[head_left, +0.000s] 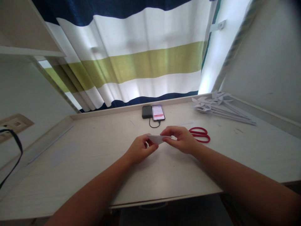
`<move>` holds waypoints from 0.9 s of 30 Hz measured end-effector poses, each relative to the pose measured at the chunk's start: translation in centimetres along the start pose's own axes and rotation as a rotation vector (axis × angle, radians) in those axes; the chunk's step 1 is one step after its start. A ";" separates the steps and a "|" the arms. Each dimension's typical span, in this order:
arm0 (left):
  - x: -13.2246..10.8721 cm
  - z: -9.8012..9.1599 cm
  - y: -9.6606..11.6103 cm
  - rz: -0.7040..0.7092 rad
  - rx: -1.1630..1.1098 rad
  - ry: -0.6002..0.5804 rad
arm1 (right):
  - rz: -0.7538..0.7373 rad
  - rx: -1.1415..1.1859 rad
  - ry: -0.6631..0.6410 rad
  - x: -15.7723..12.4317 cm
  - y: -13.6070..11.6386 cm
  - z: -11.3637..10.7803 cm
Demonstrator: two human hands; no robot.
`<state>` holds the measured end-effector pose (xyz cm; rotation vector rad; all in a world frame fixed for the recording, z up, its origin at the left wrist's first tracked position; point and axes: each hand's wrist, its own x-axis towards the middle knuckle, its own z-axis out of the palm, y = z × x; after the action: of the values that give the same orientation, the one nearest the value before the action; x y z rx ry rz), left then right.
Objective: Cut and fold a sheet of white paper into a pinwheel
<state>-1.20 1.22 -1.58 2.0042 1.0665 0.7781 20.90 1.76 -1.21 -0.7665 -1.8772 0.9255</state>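
A small piece of white paper (157,138), seemingly folded, is held just above the desk between both hands. My left hand (142,148) pinches its left end between thumb and fingers. At the other end, my right hand (180,138) grips the paper with the thumb in front and the fingers behind. Red-handled scissors (199,135) lie on the desk beside my right hand, their blades hidden behind it.
A phone (158,113) and a dark power bank (147,112) joined by a cable lie at the back. Paper pinwheels on sticks (218,105) are piled at the back right. A flat white sheet (62,154) rests on the left of the desk (98,135).
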 end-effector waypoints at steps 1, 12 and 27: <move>0.0 0.0 0.2 0.023 -0.034 0.016 | -0.021 -0.039 -0.002 0.0 -0.1 0.0; -0.5 0.7 1.1 0.106 -0.238 0.261 | -0.052 -0.158 -0.056 -0.3 -1.0 0.4; -1.0 1.0 2.1 0.116 -0.099 0.266 | -0.134 -0.160 0.005 -0.4 -1.7 1.4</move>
<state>0.01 -0.76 -0.57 1.9283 1.0420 1.1629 19.58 0.14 -0.39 -0.7263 -1.9894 0.6960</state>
